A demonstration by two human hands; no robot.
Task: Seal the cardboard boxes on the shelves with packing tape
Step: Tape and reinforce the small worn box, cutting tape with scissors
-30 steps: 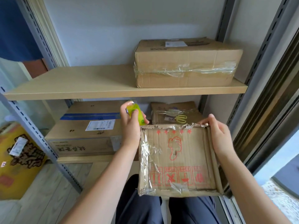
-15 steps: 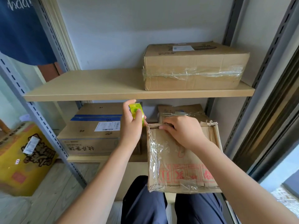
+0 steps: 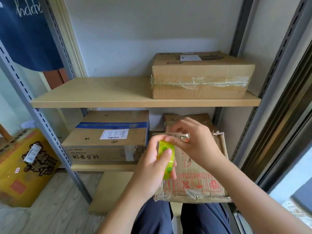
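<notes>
A flat cardboard box (image 3: 197, 181) with red print and crinkled clear tape lies on my lap. My left hand (image 3: 150, 168) grips a yellow-green roll of packing tape (image 3: 166, 157) over the box's left side. My right hand (image 3: 194, 141) pinches the shiny loose end of the tape above the box's far edge, right next to the roll. Another taped box (image 3: 200, 76) sits on the upper shelf (image 3: 118, 102). A box with a blue stripe and white label (image 3: 108, 137) sits on the lower shelf, and a crumpled box (image 3: 202, 118) shows behind my right hand.
Grey slotted shelf posts (image 3: 55, 152) stand left and right. A yellow printed carton (image 3: 22, 166) rests on the wooden floor at the left. A person in a dark blue shirt (image 3: 25, 31) stands at the upper left. A dark window frame runs along the right.
My left hand brought the tape roll down and right over the box. My right hand left the box's far edge and now pinches the tape end by the roll.
</notes>
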